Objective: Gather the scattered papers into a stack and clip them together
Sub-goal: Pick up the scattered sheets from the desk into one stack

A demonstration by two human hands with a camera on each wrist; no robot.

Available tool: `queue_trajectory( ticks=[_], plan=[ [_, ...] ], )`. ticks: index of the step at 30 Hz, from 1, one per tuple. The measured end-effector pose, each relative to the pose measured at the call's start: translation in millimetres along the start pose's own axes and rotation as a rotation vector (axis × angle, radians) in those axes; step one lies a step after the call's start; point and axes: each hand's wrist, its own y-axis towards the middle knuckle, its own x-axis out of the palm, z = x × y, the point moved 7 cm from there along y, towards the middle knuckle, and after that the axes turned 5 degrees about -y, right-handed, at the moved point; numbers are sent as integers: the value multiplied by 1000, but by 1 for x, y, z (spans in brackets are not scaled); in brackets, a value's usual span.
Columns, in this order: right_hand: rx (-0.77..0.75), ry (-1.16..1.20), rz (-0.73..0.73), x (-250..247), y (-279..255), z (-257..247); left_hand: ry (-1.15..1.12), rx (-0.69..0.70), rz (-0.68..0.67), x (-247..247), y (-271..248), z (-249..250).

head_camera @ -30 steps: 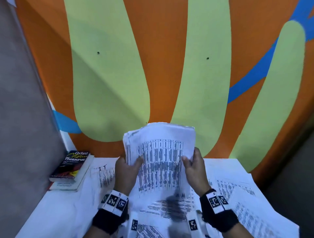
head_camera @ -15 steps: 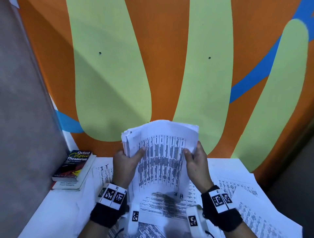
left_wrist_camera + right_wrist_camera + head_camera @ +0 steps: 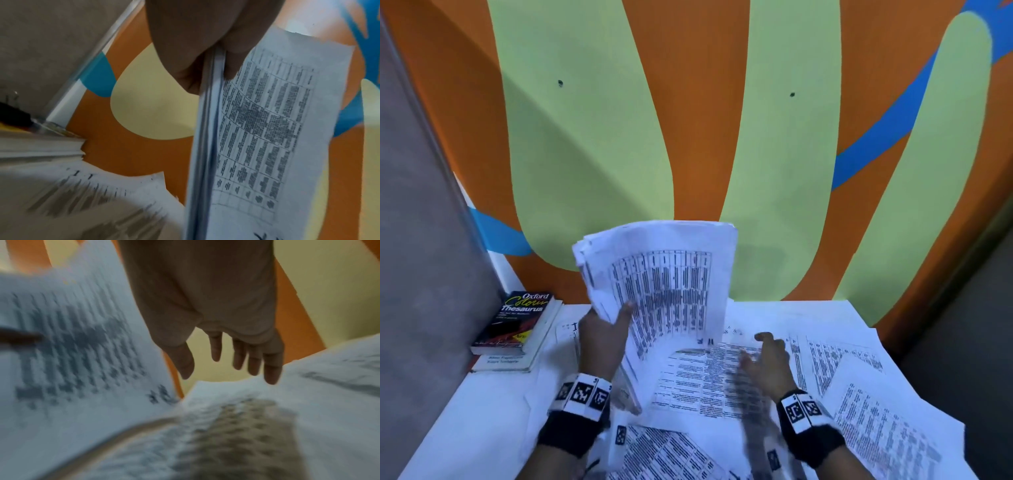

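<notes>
A thick stack of printed papers (image 3: pixel 664 281) stands upright above the white table, leaning left. My left hand (image 3: pixel 604 337) grips its left edge, thumb across the front sheet; the left wrist view shows the stack (image 3: pixel 257 129) pinched between thumb and fingers (image 3: pixel 185 69). My right hand (image 3: pixel 768 359) hovers low over loose sheets (image 3: pixel 709 380) to the right of the stack, blurred, fingers spread and holding nothing. In the right wrist view its fingers (image 3: pixel 255 360) hang straight above a sheet (image 3: pixel 308 410). No clip is in view.
Two books (image 3: pixel 517 329) lie stacked at the table's far left corner. More printed sheets (image 3: pixel 876 431) cover the right side and the front edge (image 3: pixel 671 452). A painted orange and green wall (image 3: pixel 705 137) rises right behind the table.
My right hand let go of the stack's right edge and dropped toward the loose sheets on the table. The stack, now held by the left hand alone, tilted left.
</notes>
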Motion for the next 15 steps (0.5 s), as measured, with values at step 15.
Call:
queue_trajectory(
  ticks=[15],
  plan=[
    [-385, -555, -39, 65, 34, -55, 49, 69, 293, -73, 18, 6]
  ],
)
